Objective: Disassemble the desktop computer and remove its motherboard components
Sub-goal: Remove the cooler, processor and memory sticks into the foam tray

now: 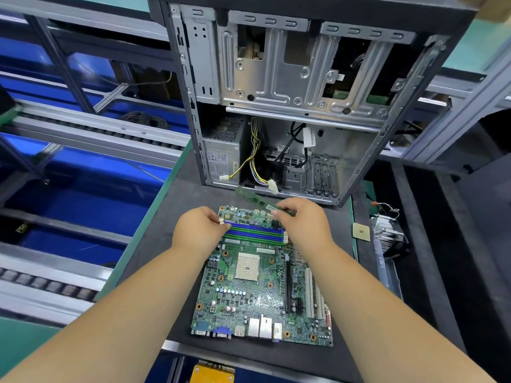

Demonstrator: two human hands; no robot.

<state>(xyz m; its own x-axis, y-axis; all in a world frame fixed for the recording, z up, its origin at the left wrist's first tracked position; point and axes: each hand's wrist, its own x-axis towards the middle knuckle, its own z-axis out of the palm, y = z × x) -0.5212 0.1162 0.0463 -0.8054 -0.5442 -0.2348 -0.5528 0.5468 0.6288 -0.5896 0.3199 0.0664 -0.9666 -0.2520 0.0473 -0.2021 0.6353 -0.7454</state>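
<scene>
The motherboard is a green circuit board with a slight sheen, carrying glossy blue and green plastic memory slots, white plastic expansion slots and bright metal port shells at its near edge. It lies on a matt, dark grey mat that looks soft, over the bench. The far computer case is bare, dull-shining stamped sheet metal. At right, a heatsink shows thin shiny metal fins.

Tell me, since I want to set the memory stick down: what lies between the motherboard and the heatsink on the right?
In the head view, a small square processor chip lies on the mat between the motherboard and the heatsink.
</scene>
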